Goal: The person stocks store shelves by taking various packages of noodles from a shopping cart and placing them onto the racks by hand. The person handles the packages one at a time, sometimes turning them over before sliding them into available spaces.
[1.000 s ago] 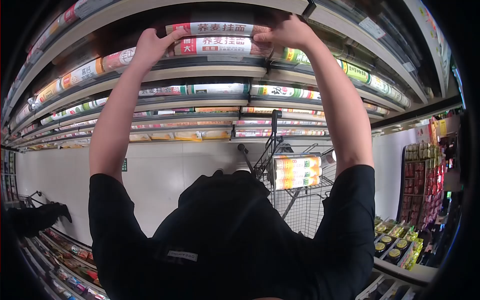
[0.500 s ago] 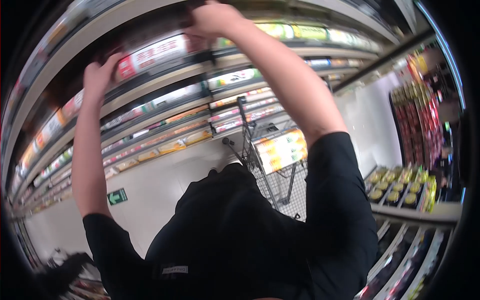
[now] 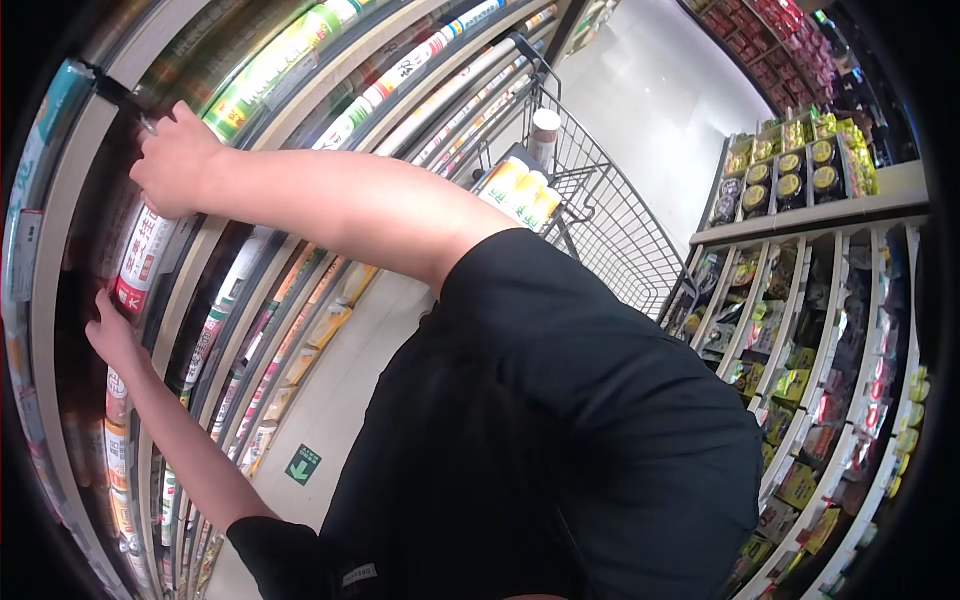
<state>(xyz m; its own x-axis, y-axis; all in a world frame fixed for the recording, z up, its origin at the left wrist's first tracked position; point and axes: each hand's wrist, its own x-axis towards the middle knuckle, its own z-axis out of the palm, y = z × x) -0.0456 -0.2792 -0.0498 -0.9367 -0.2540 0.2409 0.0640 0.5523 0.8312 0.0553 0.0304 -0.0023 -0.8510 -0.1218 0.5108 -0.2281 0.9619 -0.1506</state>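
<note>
- Noodle pack (image 3: 140,250), red and white, lies along a supermarket shelf between a shopper's two bare hands, its printed label facing out.
- The right hand (image 3: 180,165), fingers curled, covers the pack's end farther from the left hand; whether they clamp on it, one cannot tell.
- The left hand (image 3: 115,340) reaches to the red end, thumb and fingertips at the label; how firmly they close there is hidden.
- Just in front of the grip runs the pale shelf edge (image 3: 194,262), with further rows of packs beneath it.
- Beyond the right hand, on the side away from the left, rests a green-labelled pack (image 3: 275,75).
- Past the left hand, along the same shelf, sits an orange-and-white pack (image 3: 116,455).
- Well apart from both hands, across the right forearm, stands a wire shopping cart (image 3: 620,240) bearing yellow-and-white packs (image 3: 520,190) and a white-capped container (image 3: 544,135).
- Farther from the grip, a green floor sign (image 3: 302,465) shows a white arrow.
</note>
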